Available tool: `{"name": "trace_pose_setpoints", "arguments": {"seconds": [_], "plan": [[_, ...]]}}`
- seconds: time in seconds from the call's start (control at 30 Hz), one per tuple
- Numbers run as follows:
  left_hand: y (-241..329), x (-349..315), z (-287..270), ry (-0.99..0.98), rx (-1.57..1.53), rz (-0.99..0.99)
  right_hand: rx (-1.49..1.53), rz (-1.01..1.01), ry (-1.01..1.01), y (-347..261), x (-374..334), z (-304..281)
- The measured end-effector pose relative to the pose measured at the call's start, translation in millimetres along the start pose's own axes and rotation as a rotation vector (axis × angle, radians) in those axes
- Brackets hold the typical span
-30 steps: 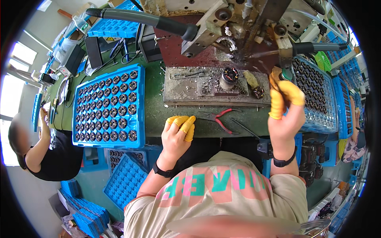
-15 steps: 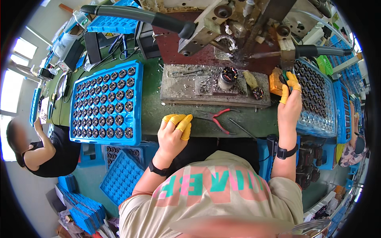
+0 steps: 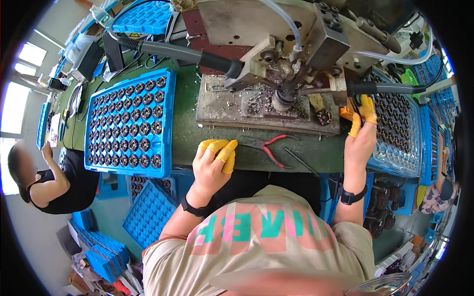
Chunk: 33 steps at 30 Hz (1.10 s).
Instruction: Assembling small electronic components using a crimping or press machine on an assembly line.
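My left hand (image 3: pixel 212 165), in yellow finger covers, rests near the bench edge with fingers curled together; whatever they may hold is hidden. Close by lie red-handled pliers (image 3: pixel 269 146). At the right, the covered fingers and thumb of my right hand (image 3: pixel 361 126) are around an orange control box (image 3: pixel 346 113), partly hidden by the machine. The dark press head (image 3: pixel 286 91) is down over a round metal post (image 3: pixel 283 102), hiding the small round wound part on top. Beside it, another such part (image 3: pixel 324 117) lies on the metal base (image 3: pixel 222 112).
A blue tray (image 3: pixel 170 123) of round wound parts stands left, and a clear tray (image 3: pixel 395 159) of similar parts right. A metal rod (image 3: pixel 301 162) lies beside the pliers. Hoses (image 3: pixel 182 54) cross above the bench. One person (image 3: pixel 59 182) sits left, another (image 3: pixel 439 192) far right.
The machine's head has come down onto the round part on the post. Both hands stay nearly in place, the right still at the orange box. The view has shifted slightly.
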<state>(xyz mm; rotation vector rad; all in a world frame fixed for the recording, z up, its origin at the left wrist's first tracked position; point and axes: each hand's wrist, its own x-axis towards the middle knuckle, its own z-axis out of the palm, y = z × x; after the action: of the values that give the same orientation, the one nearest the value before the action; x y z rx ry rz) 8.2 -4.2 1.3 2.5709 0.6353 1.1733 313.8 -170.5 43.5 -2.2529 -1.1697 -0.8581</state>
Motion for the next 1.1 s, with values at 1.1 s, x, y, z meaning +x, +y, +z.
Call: {"name": "trace_pose_setpoints", "arguments": {"seconds": [1.1], "plan": [[-48.1,-12.2,-151.1,-0.275,0.441,-0.464,0.387,-0.181,-0.097,-19.0,-57.6,-12.7]]}}
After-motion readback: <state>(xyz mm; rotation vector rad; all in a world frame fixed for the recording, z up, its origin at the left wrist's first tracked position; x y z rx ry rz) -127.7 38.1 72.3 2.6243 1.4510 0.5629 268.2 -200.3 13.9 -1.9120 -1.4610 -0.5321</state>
